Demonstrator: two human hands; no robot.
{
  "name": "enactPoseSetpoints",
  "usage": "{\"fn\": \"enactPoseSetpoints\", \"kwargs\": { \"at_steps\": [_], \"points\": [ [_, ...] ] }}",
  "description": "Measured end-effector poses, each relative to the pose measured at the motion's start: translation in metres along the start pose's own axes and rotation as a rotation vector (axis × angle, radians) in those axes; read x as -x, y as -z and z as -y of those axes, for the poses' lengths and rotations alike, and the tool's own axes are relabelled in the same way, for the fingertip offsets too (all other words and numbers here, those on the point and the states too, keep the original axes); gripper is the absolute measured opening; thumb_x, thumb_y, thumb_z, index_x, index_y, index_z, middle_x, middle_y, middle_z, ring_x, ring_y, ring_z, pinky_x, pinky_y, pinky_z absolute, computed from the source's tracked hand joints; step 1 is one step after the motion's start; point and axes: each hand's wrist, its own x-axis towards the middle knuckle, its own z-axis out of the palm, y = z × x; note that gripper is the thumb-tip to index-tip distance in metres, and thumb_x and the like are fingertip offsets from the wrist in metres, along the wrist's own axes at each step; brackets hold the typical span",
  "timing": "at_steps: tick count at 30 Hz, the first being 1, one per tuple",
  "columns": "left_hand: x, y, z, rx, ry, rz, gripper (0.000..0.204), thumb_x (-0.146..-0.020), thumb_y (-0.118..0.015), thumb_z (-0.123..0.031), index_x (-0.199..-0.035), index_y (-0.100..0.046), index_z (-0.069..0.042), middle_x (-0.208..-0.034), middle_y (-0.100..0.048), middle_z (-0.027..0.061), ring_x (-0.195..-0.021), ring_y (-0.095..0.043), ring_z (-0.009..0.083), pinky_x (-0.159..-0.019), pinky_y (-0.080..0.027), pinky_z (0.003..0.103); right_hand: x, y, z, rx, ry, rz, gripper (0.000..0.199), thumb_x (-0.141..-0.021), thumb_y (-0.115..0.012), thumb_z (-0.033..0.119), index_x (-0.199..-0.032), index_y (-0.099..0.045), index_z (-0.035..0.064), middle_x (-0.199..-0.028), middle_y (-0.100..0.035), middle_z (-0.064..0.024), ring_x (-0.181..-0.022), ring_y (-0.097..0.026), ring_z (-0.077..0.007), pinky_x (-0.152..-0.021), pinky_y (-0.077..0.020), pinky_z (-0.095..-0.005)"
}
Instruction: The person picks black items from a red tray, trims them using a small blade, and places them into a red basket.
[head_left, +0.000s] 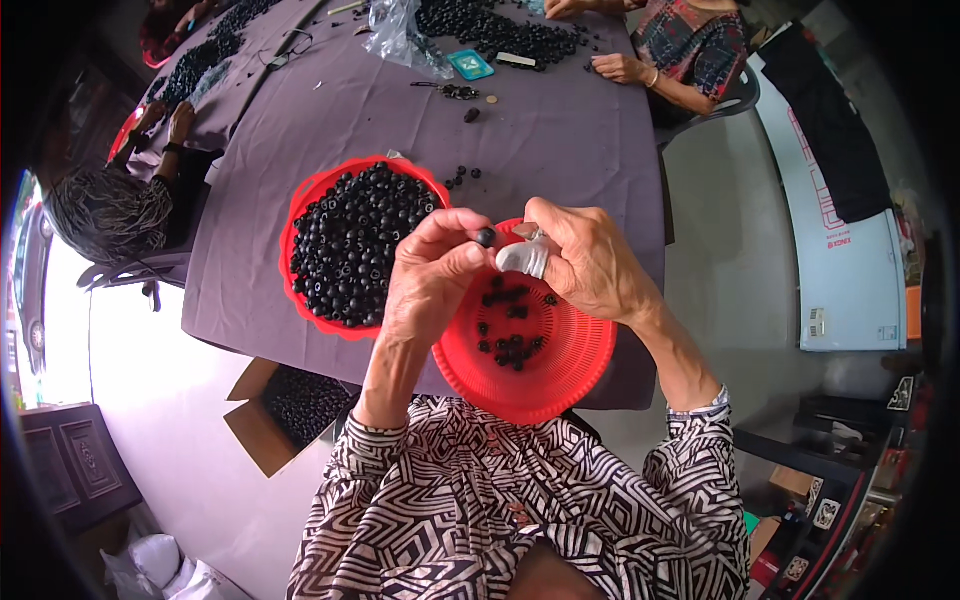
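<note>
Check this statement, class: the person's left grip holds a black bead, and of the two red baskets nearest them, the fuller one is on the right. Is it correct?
Not quite: the head view shows the fuller red basket on the left, heaped with black beads; the right-hand basket has only a scattering. The left grip does hold a black bead.

Bowl (309, 195) on table (570, 130), left of basket (572, 345).
</note>
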Motion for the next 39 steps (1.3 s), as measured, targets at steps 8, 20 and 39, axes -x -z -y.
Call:
{"fn": "enactPoseSetpoints", "kwargs": {
  "at_steps": [8, 20, 39],
  "points": [
    [0.003, -0.008, 0.011, 0.031, 0.059, 0.074, 0.021, -0.08, -0.064, -0.001, -0.1, -0.059, 0.0, -0.096, -0.062, 0.0087, -0.086, -0.06, 0.0159, -0.08, -0.051, 0.028, 0.001, 0.012, -0.003, 0.0, 0.019, 0.1, 0.035, -0.077, -0.069, 0.026, -0.077, -0.045, 0.0009, -0.06, -0.051, -0.0134, -0.054, -0.054, -0.0303, -0.049, -0.0397, -0.0364],
    [0.002, -0.013, 0.014, 0.21, 0.117, -0.012, 0.017, -0.083, -0.059, -0.001, -0.101, -0.059, 0.001, -0.096, -0.063, 0.0093, -0.085, -0.061, 0.018, -0.08, -0.051, 0.033, 0.002, 0.014, 0.0, 0.074, 0.011, 0.122, 0.035, -0.074, -0.069, 0.02, -0.072, -0.04, 0.0012, -0.058, -0.047, -0.0143, -0.052, -0.049, -0.0336, -0.049, -0.0375, -0.0389],
    [0.0, -0.013, 0.018, 0.177, 0.128, 0.002, 0.015, -0.084, -0.058, 0.0, -0.099, -0.059, 0.001, -0.096, -0.062, 0.008, -0.088, -0.059, 0.016, -0.081, -0.049, 0.031, 0.0, 0.017, 0.003, 0.108, -0.013, 0.203, 0.023, -0.078, -0.062, 0.017, -0.073, -0.047, -0.0003, -0.056, -0.052, -0.017, -0.054, -0.054, -0.0364, -0.051, -0.0386, -0.045]
  ]
}}
